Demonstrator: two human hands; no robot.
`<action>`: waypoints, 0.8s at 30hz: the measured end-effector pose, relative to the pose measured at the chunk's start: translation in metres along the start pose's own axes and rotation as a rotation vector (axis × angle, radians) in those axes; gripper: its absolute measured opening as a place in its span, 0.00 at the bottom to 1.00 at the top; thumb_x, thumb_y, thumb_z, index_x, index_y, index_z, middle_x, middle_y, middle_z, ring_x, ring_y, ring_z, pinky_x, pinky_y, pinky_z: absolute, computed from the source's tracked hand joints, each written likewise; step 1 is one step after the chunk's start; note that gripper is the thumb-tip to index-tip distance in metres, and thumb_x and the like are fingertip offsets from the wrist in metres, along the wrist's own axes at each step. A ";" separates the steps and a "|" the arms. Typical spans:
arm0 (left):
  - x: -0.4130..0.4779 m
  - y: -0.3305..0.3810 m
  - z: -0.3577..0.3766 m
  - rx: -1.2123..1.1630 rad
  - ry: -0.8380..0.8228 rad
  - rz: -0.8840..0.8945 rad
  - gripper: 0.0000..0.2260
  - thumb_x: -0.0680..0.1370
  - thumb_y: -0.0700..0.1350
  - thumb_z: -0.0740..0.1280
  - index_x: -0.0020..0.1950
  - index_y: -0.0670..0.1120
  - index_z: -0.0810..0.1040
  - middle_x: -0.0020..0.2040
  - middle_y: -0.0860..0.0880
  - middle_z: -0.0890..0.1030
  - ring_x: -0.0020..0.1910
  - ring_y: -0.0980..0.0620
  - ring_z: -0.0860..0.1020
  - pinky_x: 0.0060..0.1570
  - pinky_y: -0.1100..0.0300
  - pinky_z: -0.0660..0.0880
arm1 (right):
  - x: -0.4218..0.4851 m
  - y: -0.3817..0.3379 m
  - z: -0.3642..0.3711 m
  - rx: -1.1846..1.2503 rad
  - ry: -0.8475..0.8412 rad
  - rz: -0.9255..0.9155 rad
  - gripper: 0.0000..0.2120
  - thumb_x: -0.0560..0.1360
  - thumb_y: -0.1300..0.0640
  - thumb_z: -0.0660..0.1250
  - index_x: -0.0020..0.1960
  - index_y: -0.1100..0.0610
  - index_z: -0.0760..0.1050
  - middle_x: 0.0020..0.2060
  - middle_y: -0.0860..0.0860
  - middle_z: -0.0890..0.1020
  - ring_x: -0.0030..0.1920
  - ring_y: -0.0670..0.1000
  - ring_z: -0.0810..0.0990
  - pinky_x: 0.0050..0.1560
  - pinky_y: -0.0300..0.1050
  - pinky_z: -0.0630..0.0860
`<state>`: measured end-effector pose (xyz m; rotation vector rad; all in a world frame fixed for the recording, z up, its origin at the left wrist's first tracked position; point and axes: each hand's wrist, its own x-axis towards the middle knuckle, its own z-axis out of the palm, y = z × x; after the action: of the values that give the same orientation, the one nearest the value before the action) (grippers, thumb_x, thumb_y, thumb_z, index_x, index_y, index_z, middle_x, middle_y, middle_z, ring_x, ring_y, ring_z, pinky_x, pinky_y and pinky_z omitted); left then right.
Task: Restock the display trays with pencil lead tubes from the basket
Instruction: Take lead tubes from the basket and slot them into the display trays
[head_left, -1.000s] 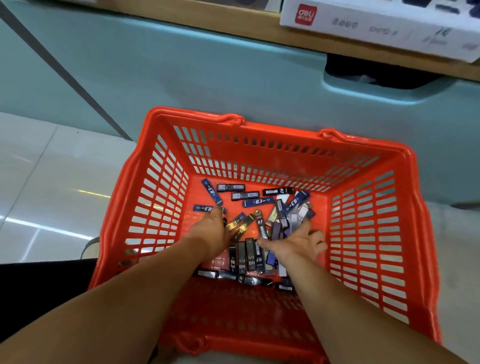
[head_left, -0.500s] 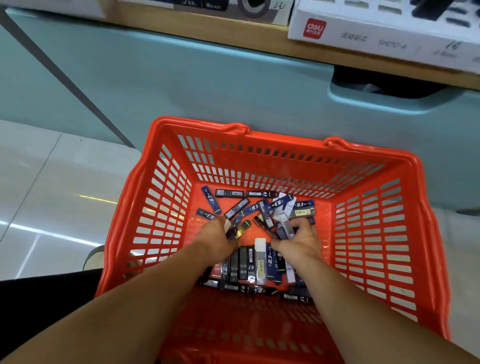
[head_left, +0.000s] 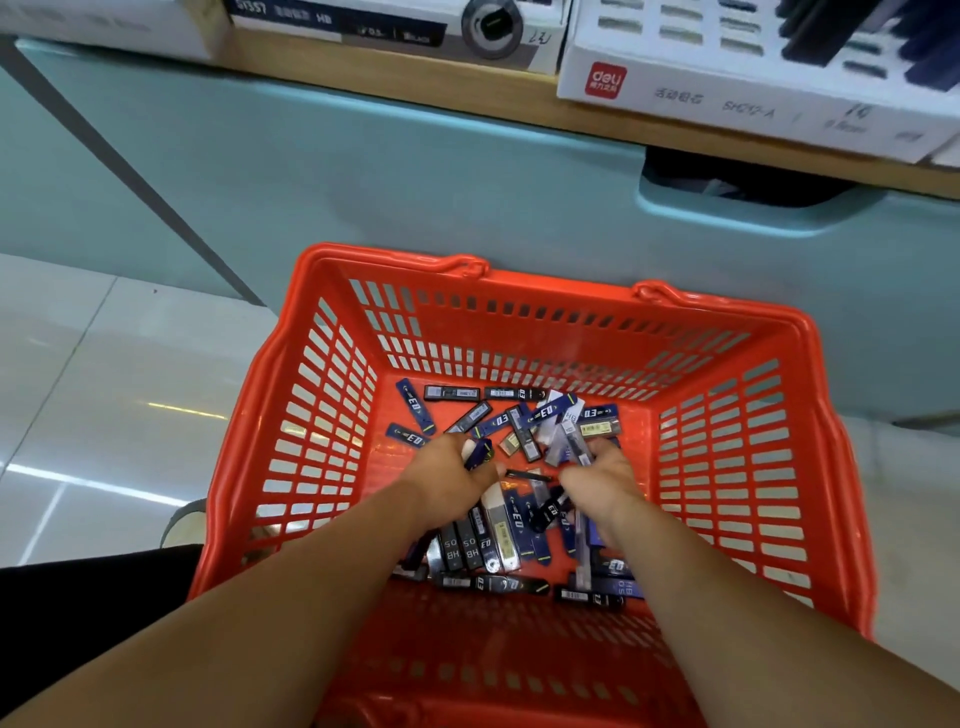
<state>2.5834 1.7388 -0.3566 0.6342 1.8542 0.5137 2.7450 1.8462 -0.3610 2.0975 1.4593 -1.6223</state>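
Blue, black and clear plastic pencil lead tubes (head_left: 498, 530) lie loose and crisscrossed over the floor of the red basket (head_left: 727, 467), most of them gathered toward its middle and near wall. Both hands reach down into that pile. The left hand (head_left: 449, 475) has its fingers curled round a blue tube (head_left: 480, 451), which sticks up at a tilt from between them. The right hand (head_left: 605, 480) lies just beside it, palm down, fingers bent into a cluster of clear tubes; whether it actually grasps any I cannot tell, since the fingertips are hidden. The basket stands on pale glossy floor tiles (head_left: 104, 389), close against a teal cabinet front (head_left: 363, 182). Above, on a wooden shelf (head_left: 415, 83), sits a white display tray (head_left: 727, 98) with a red logo.
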 end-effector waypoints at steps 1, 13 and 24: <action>-0.003 0.003 -0.001 -0.004 0.007 0.014 0.14 0.81 0.54 0.71 0.50 0.43 0.79 0.34 0.50 0.78 0.30 0.53 0.76 0.32 0.61 0.73 | -0.002 0.000 -0.002 0.055 -0.004 0.014 0.17 0.76 0.67 0.66 0.59 0.50 0.76 0.49 0.53 0.82 0.50 0.55 0.80 0.50 0.54 0.81; -0.102 0.070 -0.016 -0.380 -0.138 0.177 0.14 0.78 0.52 0.75 0.43 0.45 0.75 0.22 0.52 0.71 0.20 0.52 0.66 0.24 0.61 0.64 | -0.091 -0.069 -0.010 0.421 0.047 -0.207 0.03 0.72 0.65 0.65 0.41 0.59 0.76 0.31 0.55 0.75 0.32 0.54 0.71 0.36 0.45 0.68; -0.192 0.141 -0.093 -0.343 -0.129 0.353 0.07 0.75 0.35 0.73 0.42 0.45 0.77 0.26 0.48 0.71 0.22 0.53 0.66 0.25 0.61 0.64 | -0.209 -0.156 -0.033 0.511 0.105 -0.499 0.07 0.71 0.64 0.70 0.36 0.58 0.74 0.26 0.53 0.71 0.29 0.54 0.70 0.33 0.46 0.68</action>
<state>2.5796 1.7193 -0.1019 0.7431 1.4908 0.9751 2.6617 1.8225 -0.1130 2.1986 1.8775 -2.3057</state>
